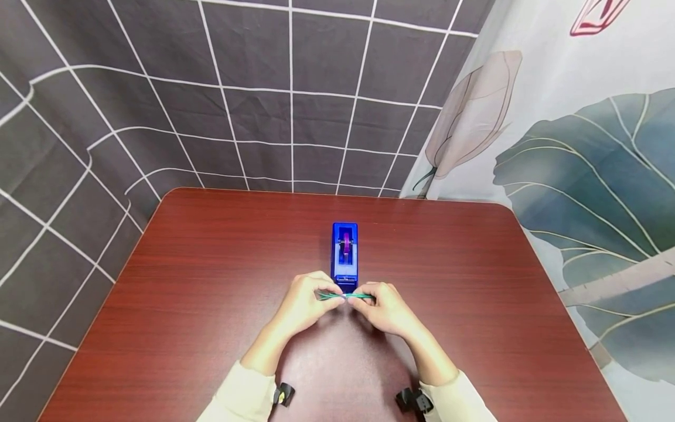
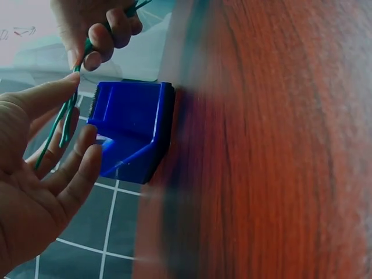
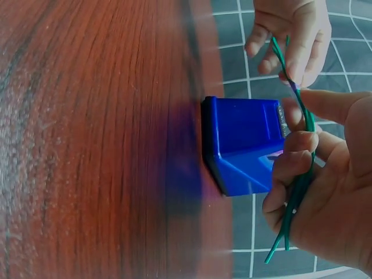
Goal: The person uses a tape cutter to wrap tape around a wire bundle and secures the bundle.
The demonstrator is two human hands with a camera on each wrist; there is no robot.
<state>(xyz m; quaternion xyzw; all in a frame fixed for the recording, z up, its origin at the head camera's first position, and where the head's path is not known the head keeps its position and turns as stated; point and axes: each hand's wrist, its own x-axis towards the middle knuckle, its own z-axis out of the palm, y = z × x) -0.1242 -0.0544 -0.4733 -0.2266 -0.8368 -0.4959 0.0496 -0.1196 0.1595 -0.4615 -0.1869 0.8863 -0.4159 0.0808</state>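
A small bundle of thin green wires (image 3: 309,123) runs between the two hands, in front of the tape dispenser. My left hand (image 1: 310,298) pinches one end part between thumb and fingertip, its other fingers spread in the left wrist view. My right hand (image 1: 386,306) holds the other part, thumb on it and fingers curled round it in the right wrist view. Near the middle, between the fingertips, a small purple patch shows on the bundle. Just beyond the hands stands a blue tape dispenser (image 1: 345,271) with a purple roll (image 1: 346,243) and a toothed cutting edge facing me.
The reddish-brown wooden table (image 1: 211,258) extends on both sides of the dispenser. Behind it hangs a dark grey cloth (image 1: 253,117) with white grid lines. At the right is a pale curtain (image 1: 580,176) with leaf prints. A black wrist device sits at each sleeve.
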